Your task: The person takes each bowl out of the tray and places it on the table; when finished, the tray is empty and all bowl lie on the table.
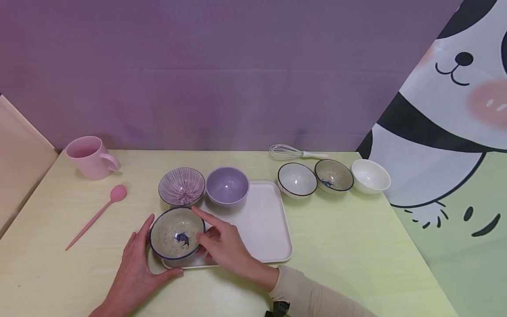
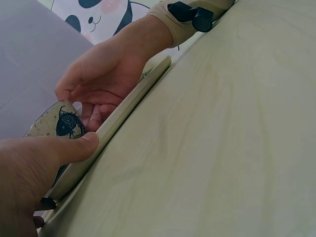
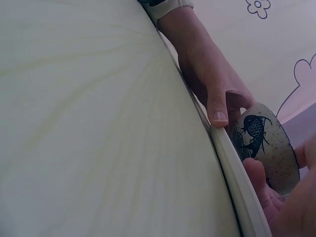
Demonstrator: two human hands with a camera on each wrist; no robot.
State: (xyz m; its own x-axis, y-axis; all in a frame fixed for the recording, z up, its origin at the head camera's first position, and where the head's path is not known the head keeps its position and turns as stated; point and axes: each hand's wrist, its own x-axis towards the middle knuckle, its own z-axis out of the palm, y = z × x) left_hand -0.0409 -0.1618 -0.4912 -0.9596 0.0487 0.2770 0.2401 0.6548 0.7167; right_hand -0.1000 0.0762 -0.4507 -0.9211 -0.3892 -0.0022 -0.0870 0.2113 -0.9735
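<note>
A speckled beige bowl (image 1: pixel 177 233) with a blue rim and a blue fish inside stands over the tray's front left corner. My right hand (image 1: pixel 227 242) pinches its right rim, thumb over the edge and index finger reaching along the back. Around the left side curves my left hand (image 1: pixel 136 266), its fingers spread beside the bowl. In the left wrist view the left thumb (image 2: pixel 81 146) lies at the edge of the white tray (image 2: pixel 118 109). A fish also shows on the bowl's outside (image 3: pixel 269 143) in the right wrist view.
Behind the held bowl are a purple-striped bowl (image 1: pixel 181 186) and a lilac bowl (image 1: pixel 227 186). Right of the tray stand a white dark-rimmed bowl (image 1: pixel 297 179), another speckled bowl (image 1: pixel 334 175) and a white bowl (image 1: pixel 370 175), near a whisk (image 1: pixel 293 152). A mug (image 1: pixel 88 158) and pink spoon (image 1: pixel 99 214) are left.
</note>
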